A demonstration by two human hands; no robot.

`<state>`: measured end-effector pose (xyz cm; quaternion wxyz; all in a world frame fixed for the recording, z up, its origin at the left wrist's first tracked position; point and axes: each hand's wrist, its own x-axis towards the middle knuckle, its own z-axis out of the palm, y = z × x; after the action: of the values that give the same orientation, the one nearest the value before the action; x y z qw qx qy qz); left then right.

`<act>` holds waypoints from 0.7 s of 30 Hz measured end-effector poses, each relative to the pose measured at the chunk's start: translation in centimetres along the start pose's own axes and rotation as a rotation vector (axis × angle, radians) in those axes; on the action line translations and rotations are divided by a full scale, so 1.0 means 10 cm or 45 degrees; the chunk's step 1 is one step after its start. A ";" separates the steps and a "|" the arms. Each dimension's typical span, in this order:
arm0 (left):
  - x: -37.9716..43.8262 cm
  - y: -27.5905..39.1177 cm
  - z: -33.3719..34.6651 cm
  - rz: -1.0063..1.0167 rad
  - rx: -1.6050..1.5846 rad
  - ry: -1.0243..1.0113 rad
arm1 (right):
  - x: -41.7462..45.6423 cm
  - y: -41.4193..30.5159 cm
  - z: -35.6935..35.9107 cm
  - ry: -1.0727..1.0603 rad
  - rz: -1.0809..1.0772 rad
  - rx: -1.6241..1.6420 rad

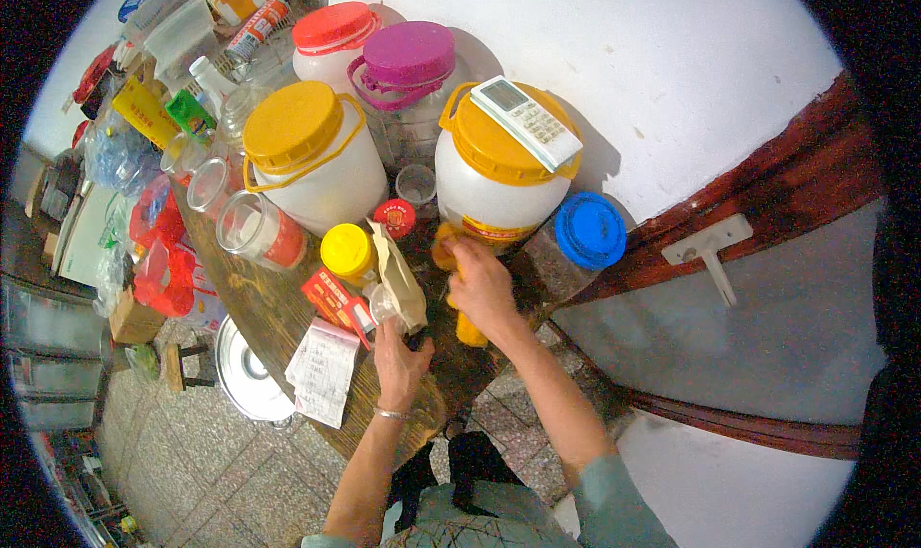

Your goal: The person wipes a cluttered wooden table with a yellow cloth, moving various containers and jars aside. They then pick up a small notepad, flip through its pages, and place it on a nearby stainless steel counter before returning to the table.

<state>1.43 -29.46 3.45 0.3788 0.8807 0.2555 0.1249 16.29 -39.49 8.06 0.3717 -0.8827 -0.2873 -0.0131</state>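
Note:
My right hand (483,285) grips a yellow-orange cloth (471,331) low on the wooden table (248,275), right at the front of a white plastic drum (468,185) with a yellow lid. One end of the cloth sticks out above the fingers, the other hangs below the palm. My left hand (401,368), with a bracelet at the wrist, is at the lower end of an upright tan paper bag (400,278) and a small clear plastic item (383,303). Whether its fingers grip either is unclear. Beside them are a yellow-lidded jar (347,252) and a red box (332,296).
A white remote control (525,122) lies on the drum's lid. Close by stand a blue-lidded jar (590,231), another yellow-lidded drum (302,134) and a purple-lidded jar (409,55). Written paper sheets (327,375) overlap the table's left edge, above a metal lid (248,368).

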 end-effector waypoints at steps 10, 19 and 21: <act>-0.12 0.03 -0.02 0.140 0.094 -0.012 | 0.08 0.27 0.46 -0.222 -0.185 -0.272; -0.10 -0.12 -0.22 0.307 0.236 -0.170 | -0.63 0.32 -0.43 0.185 0.154 0.268; -0.11 -0.15 -0.18 0.334 0.319 -0.190 | -0.70 0.36 -0.37 0.100 0.179 0.067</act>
<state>-0.70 -28.12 3.56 0.2647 0.9535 0.1232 0.0750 13.06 -47.44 6.77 0.4058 -0.8894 -0.2101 -0.0139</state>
